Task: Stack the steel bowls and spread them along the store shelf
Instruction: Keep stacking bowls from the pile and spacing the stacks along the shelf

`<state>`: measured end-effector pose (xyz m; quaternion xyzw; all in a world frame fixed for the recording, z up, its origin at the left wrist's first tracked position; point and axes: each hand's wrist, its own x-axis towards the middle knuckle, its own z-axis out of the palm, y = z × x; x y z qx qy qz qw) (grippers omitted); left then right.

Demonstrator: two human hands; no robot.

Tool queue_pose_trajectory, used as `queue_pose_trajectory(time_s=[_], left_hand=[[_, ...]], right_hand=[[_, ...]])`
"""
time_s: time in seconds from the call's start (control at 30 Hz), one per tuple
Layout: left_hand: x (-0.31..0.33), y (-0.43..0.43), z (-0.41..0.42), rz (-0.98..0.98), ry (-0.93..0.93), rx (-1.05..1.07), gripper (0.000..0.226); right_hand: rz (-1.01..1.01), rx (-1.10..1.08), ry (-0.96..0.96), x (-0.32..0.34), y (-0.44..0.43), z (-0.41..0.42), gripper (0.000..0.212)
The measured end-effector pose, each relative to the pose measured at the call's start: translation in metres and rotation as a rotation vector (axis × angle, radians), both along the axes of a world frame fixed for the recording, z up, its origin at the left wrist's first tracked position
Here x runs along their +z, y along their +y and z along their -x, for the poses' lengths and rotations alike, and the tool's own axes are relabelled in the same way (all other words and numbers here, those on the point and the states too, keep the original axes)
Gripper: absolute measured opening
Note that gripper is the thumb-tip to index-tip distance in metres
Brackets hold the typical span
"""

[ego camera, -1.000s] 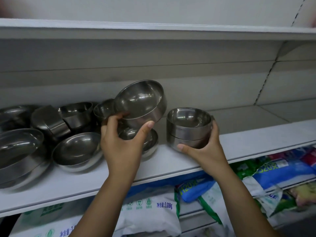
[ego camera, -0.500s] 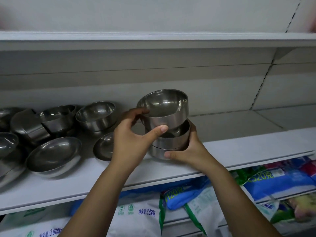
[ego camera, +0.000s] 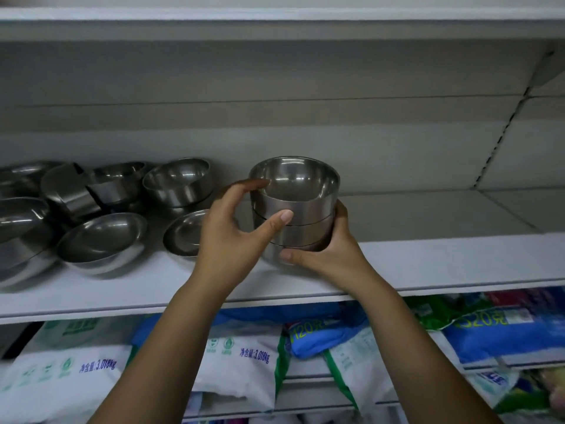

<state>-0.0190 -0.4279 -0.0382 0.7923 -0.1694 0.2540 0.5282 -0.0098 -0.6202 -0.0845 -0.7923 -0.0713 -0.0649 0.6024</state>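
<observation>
A stack of three steel bowls (ego camera: 301, 206) stands on the white shelf (ego camera: 443, 258) near its middle. My left hand (ego camera: 232, 231) grips the top bowl, thumb on its front wall and fingers at its left rim. My right hand (ego camera: 330, 249) holds the stack's base, thumb in front and fingers wrapped round the right side. Several loose steel bowls (ego camera: 101, 240) lie jumbled on the shelf to the left, some tilted or on their sides.
The shelf stretches bare to the right of the stack up to the back panel (ego camera: 397, 154). Another shelf (ego camera: 275, 22) hangs overhead. Below, bagged goods (ego camera: 244, 359) in white, blue and green fill the lower shelf.
My left hand carried a bowl rightward from the pile and set it down into the stack held by my right hand; the top bowl now sits nested and level.
</observation>
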Motion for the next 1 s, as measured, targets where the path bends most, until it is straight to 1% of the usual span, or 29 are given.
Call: queue_pose_trajectory(time_s=[0.17, 0.33, 0.5, 0.6, 0.7, 0.8, 0.9, 1.0], left_hand=[[-0.004, -0.004, 0.006, 0.017, 0.046, 0.004, 0.055], [-0.007, -0.007, 0.01, 0.046, 0.098, -0.045, 0.065], [0.004, -0.01, 0.009, 0.108, 0.161, -0.067, 0.069], [0.01, -0.012, 0.007, 0.143, 0.206, -0.122, 0.066], [0.011, -0.015, 0.008, 0.153, 0.194, -0.147, 0.063], [0.016, -0.015, 0.009, 0.161, 0.195, -0.188, 0.066], [0.024, -0.015, 0.011, 0.145, 0.23, -0.27, 0.069], [0.024, -0.025, 0.014, 0.147, 0.246, -0.365, 0.065]], right_hand=[[-0.036, 0.0, -0.015, 0.0, 0.001, 0.003, 0.124], [-0.053, -0.001, -0.034, -0.001, 0.004, 0.004, 0.124], [-0.043, -0.047, -0.053, 0.001, 0.003, 0.01, 0.123], [-0.051, -0.075, -0.061, 0.002, 0.0, 0.014, 0.121], [-0.057, -0.093, -0.062, 0.004, -0.001, 0.018, 0.119], [-0.091, -0.126, -0.067, 0.007, -0.001, 0.025, 0.119], [-0.134, -0.173, -0.055, 0.007, -0.007, 0.039, 0.119], [-0.142, -0.216, -0.044, 0.007, -0.021, 0.058, 0.121]])
